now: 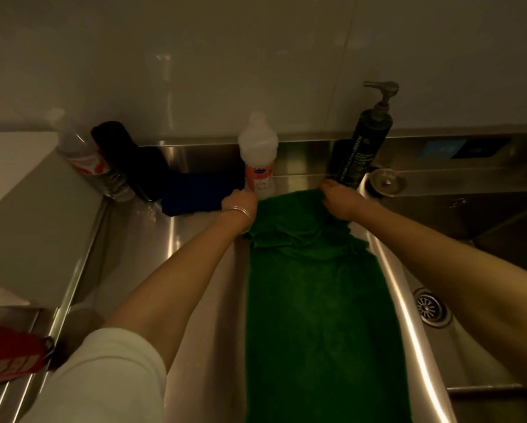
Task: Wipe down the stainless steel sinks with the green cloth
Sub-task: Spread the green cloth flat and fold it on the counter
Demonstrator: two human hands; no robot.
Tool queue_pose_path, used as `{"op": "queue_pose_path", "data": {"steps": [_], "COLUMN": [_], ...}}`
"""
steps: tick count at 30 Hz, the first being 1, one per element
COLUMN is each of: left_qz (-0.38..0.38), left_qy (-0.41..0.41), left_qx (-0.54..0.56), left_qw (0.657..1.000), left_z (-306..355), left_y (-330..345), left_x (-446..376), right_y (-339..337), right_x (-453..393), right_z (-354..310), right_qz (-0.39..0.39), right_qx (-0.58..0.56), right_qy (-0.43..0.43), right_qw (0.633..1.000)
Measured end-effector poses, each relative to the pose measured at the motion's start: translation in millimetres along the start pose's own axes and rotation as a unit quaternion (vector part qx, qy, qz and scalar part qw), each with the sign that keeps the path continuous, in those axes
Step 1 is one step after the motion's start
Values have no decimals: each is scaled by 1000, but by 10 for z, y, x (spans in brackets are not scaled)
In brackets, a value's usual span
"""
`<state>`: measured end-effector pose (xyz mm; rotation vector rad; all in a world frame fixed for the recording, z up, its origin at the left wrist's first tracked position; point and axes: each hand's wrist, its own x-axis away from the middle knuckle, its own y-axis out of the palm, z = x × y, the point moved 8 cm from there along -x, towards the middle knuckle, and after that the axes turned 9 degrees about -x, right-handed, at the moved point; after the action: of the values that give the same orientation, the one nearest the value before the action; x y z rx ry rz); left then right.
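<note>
The green cloth (317, 306) lies spread lengthwise over the stainless steel surface (140, 245) beside the sink basin (469, 340), running from the back ledge toward me. My left hand (239, 203) grips its far left corner, fingers curled. My right hand (340, 201) grips the far right corner near the basin's rim. The cloth bunches in folds just below both hands. A round drain (431, 308) shows in the basin at right, partly behind my right forearm.
Along the back stand a white bottle (258, 154), a dark pump bottle (364, 148), a clear bottle (88, 163) and a black bottle (131, 160). A blue cloth (195, 193) lies by my left hand. A glass (386, 180) sits at right; a red object (9, 352) at lower left.
</note>
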<state>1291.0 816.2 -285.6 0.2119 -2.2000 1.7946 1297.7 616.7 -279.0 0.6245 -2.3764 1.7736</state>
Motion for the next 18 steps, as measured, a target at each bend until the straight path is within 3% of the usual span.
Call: {"op": "queue_pose_path", "data": {"steps": [8,11,15,18], "left_qz": [3,4,-45,-40], "left_qy": [2,31,95,127], "left_qx": [-33,-33,75,166], "left_qw": [999,999,992,977], "left_z": [9,71,95,-29], "left_y": [50,14,-185,-588], "left_x": [-76,-61,51,127], "right_y": [144,101,-204,-488], "right_x": [-64,34,278,534], "right_z": [65,16,-115,-59], "right_qz": [-67,-68,-8,-38], "right_qx": [40,122,146,78], "right_qy": [54,32,-48,-61], "right_qw": [995,990,988,994]}}
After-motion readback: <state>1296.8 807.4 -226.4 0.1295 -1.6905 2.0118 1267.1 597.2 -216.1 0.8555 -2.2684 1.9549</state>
